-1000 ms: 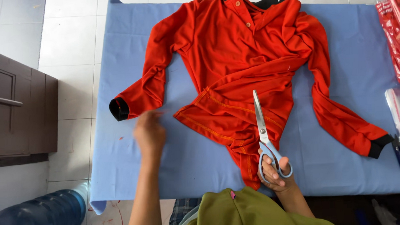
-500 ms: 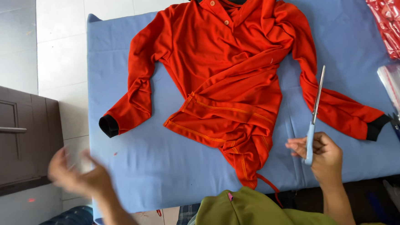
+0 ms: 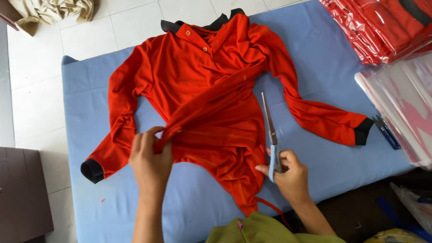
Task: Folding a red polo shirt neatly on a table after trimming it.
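The left hand (image 3: 150,162) pinches the red shirt's (image 3: 199,83) hem fold; the right hand (image 3: 290,174) holds scissors (image 3: 270,128) over it.

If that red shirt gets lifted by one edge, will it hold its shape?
Probably not: the shirt looks floppy, bunching where the left hand pinches it. It likely drapes and slides on the blue pad. It seems light.

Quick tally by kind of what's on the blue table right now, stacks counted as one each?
Loose red shirt: 1
Scissors: 1
Stack of bagged red shirts: 1
Stack of clear bags: 1
Blue pens: 2, as far as I can tell
Total: 6
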